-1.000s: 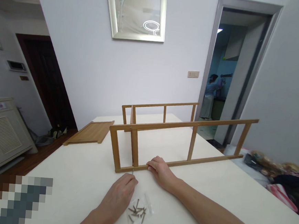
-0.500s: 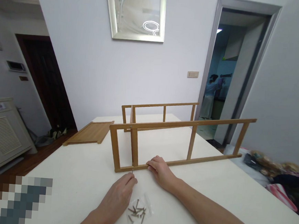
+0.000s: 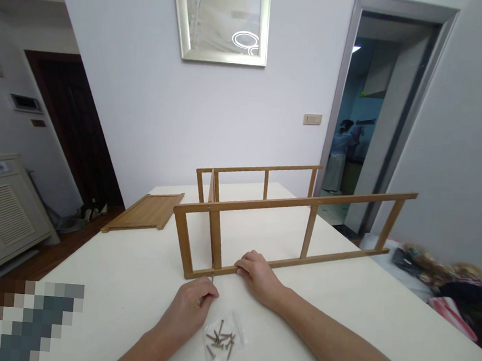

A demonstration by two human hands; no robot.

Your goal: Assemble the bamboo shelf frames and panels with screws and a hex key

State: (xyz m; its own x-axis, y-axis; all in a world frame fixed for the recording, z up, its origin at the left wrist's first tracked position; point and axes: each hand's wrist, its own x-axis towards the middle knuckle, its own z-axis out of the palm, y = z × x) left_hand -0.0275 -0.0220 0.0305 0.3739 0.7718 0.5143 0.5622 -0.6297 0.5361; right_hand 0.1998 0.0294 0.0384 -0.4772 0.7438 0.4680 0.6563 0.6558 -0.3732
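A person's two bare hands work at a white table [image 3: 91, 280] on a light brown wooden ladder-like frame [image 3: 287, 226] that stands on its long edge. The right hand [image 3: 258, 273] rests palm down with its fingers curled over the frame's bottom rail, pressing it against the tabletop. Just to that hand's left, the left hand [image 3: 191, 304] is nearly closed, its thumb and fingertips pinched on a small metal screw [image 3: 212, 279] whose tip meets the bottom rail near one upright. Directly below the left hand, toward the person, a small clear plastic bag with dark screws lying on it [image 3: 222, 340] sits on the table. Beyond the held frame stands a second, matching wooden frame [image 3: 261, 179], joined to the first by a crosspiece at the left end. Well to the left of both hands, a flat wooden shelf panel [image 3: 144, 213] lies at the table's far edge. A framed picture [image 3: 222, 20] hangs on the wall beyond. Another person [image 3: 338, 155] stands in a distant doorway.
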